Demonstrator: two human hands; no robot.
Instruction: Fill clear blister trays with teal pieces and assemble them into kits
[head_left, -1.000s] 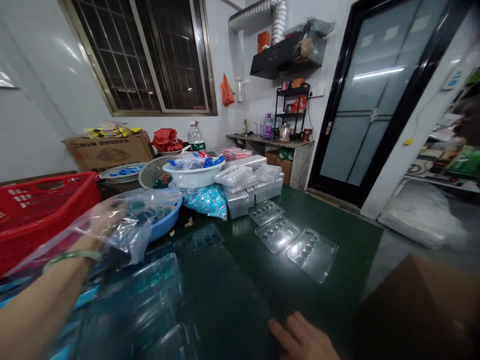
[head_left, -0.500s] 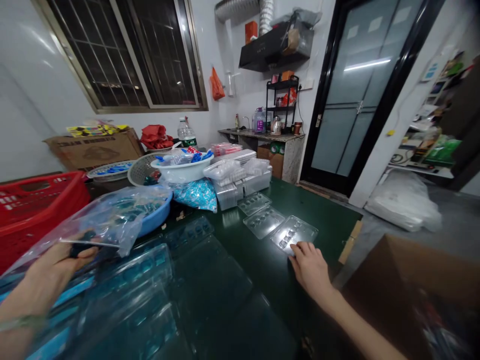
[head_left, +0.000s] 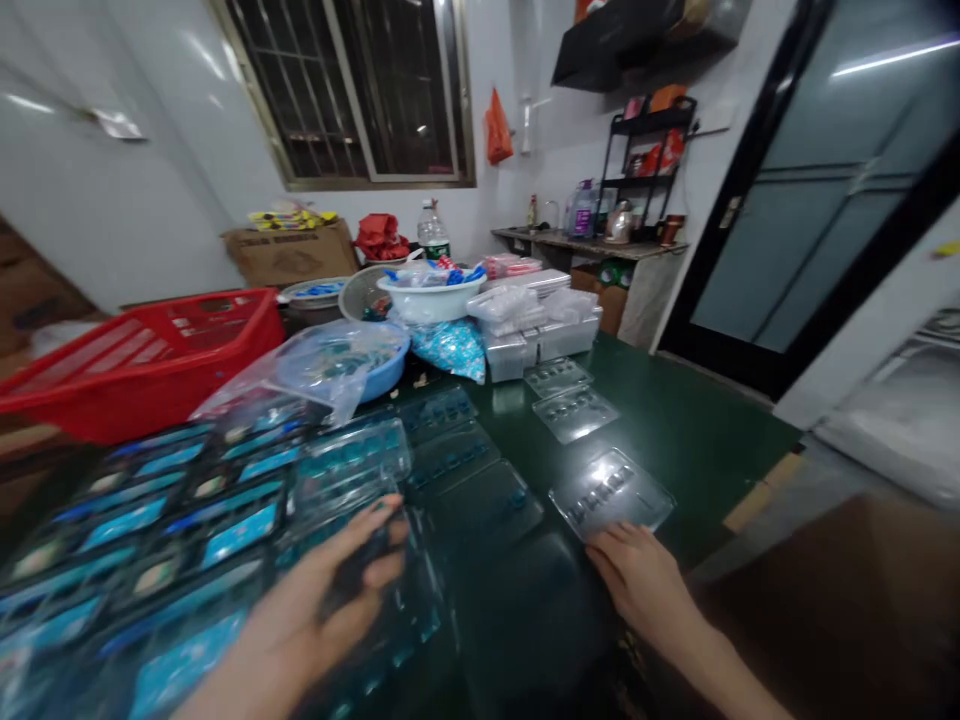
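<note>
My right hand (head_left: 637,575) pinches the near edge of a clear plastic blister tray (head_left: 637,485), which lies on the green table. Two similar clear trays, a middle one (head_left: 576,414) and a farther one (head_left: 556,376), lie beyond it. Blurred by motion, my left hand (head_left: 330,600) is over the trays at centre left. Its fingers curl around something dark that I cannot make out. Near it are a raised clear tray (head_left: 352,455) and several dark-tinted trays (head_left: 454,455). Farther left, filled trays (head_left: 240,535) hold bright blue pieces in rows.
A red basket (head_left: 142,350) stands at the left. Behind the trays are a blue basin (head_left: 394,370) under plastic film, a patterned blue bag (head_left: 454,350), a white basin (head_left: 431,300) and stacked clear packs (head_left: 540,340). A cardboard box (head_left: 847,600) is at the lower right.
The view has swung left. My left hand has come away from the plastic film by the blue basin to the trays. My right hand has drawn its clear tray nearer, apart from the other two.
</note>
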